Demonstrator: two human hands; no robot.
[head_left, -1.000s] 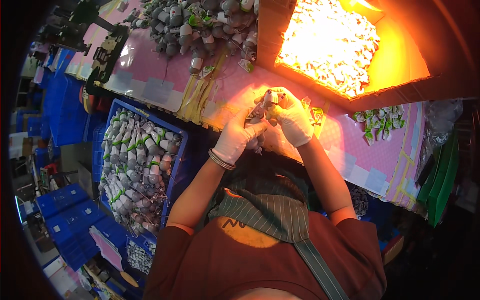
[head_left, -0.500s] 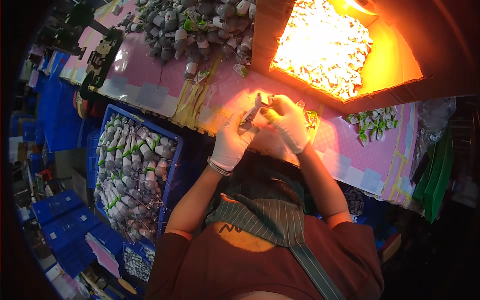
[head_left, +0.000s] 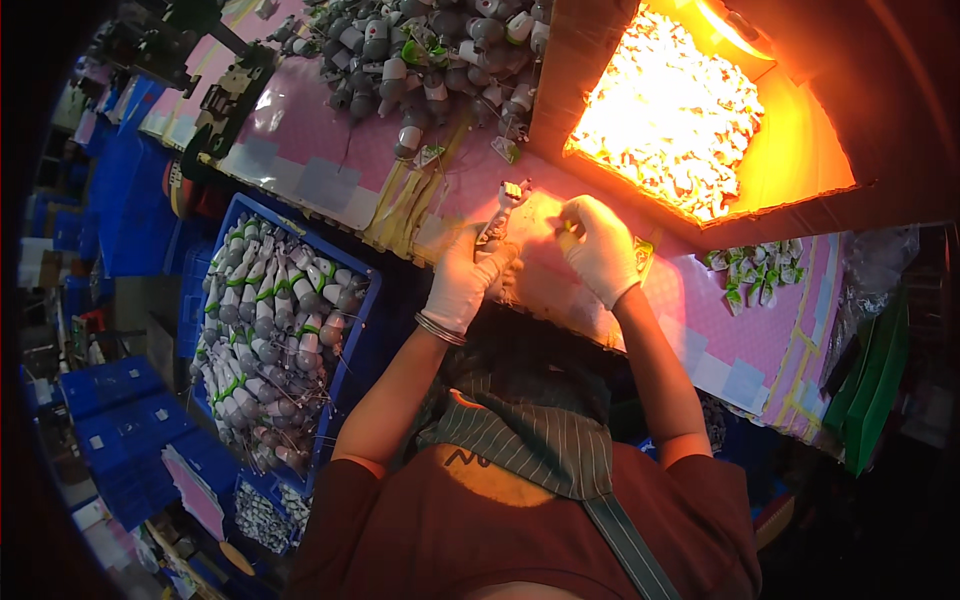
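My left hand (head_left: 462, 285), in a white glove, is closed around a small white-and-grey plastic piece (head_left: 511, 196). The narrow upper end of the piece sticks out above the fingers, tilted up and to the right; the glove covers the rest. To its right, my gloved right hand (head_left: 606, 252) is closed, with thumb and fingertips pinching something small and yellowish (head_left: 570, 228) whose kind I cannot make out. A gap separates that hand from the held piece. Both hands are over the near edge of the pink-topped bench (head_left: 555, 190), in bright warm lamplight.
Grey-and-white bulb-shaped parts (head_left: 415, 60) lie heaped at the back. A cardboard box (head_left: 800, 215) of brightly lit small pieces stands at the back right, beside green-and-white pieces (head_left: 755, 270). A blue crate (head_left: 372, 300) of similar bulb-shaped parts stands left.
My right hand has moved off the held piece to the right. The piece's upper end now shows uncovered above my left hand. The whole view has shifted slightly.
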